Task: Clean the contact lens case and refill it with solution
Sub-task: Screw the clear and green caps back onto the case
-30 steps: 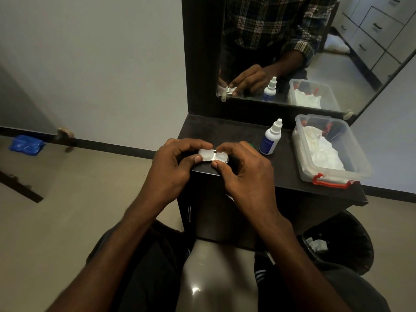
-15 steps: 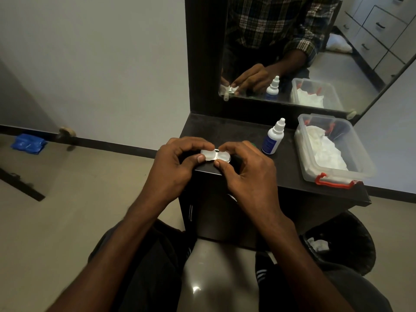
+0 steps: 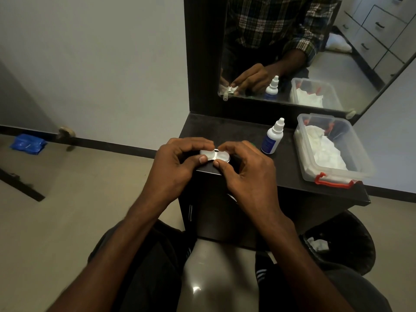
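Observation:
A white contact lens case [image 3: 215, 156] with two round caps sits between both hands above the front left corner of the dark vanity top [image 3: 225, 129]. My left hand [image 3: 177, 164] pinches its left half, thumb below and fingers curled over the top. My right hand [image 3: 245, 174] pinches the right half the same way. A small white solution bottle [image 3: 272, 138] with a blue label stands upright on the top, just right of my right hand.
A clear plastic box [image 3: 358, 170] with white tissues and a red latch stands at the vanity's right end. A mirror [image 3: 304, 52] rises behind. A black bin [image 3: 351, 239] sits on the floor at the right, a blue packet [image 3: 27, 144] on the floor at the far left.
Both hands keep their hold on the case; the fingers shift only slightly. Nothing else has moved.

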